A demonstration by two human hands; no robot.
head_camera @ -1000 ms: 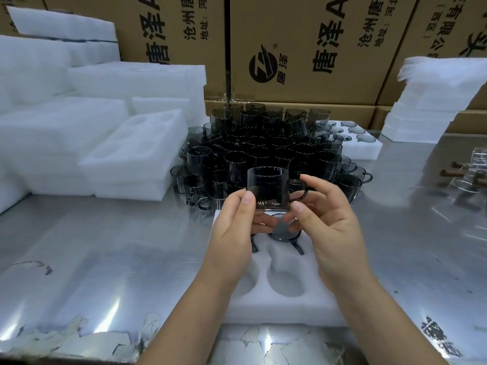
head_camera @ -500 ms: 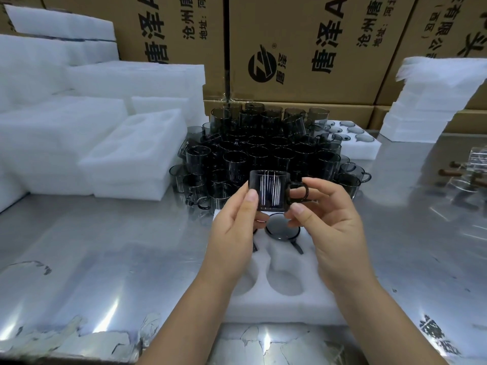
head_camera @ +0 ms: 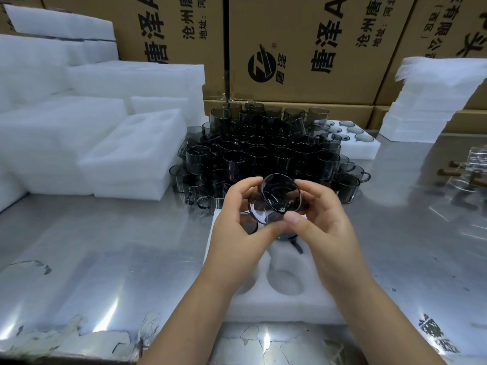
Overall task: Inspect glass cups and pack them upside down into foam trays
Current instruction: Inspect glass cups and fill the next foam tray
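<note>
Brushed steel, streaked with glare and scuffed along its near edge, makes up the table (head_camera: 105, 259) I work at. Brown cardboard boxes (head_camera: 303, 48) printed with black characters wall off its far edge.

At the far left corner white foam trays (head_camera: 131, 154) are stacked in soft, matte blocks, and the top one shows shallow rounded pockets. At the far right corner there is a leaning pile of thin foam sheets (head_camera: 427, 106). At the right edge lie clear glass pieces (head_camera: 471, 169) with wooden parts.

Along the middle of the far edge stands a dense crowd of smoky grey cups (head_camera: 263, 148) — straight-walled cylinders with loop handles. Just to their right is a filled tray (head_camera: 363, 148) showing round glass bases.

My left hand (head_camera: 237, 233) and right hand (head_camera: 324, 233) are both curled on one glass cup (head_camera: 276, 198), pinching it between thumbs and fingertips. It is tipped on its side with a round end turned to me; I cannot tell whether that end is mouth or base.

The cup hangs above the far end of the foam tray (head_camera: 290, 306) at the middle of the near edge. Two pockets gape open near me, and dark glass sits in the tray's far pockets — mostly hidden under my hands.
</note>
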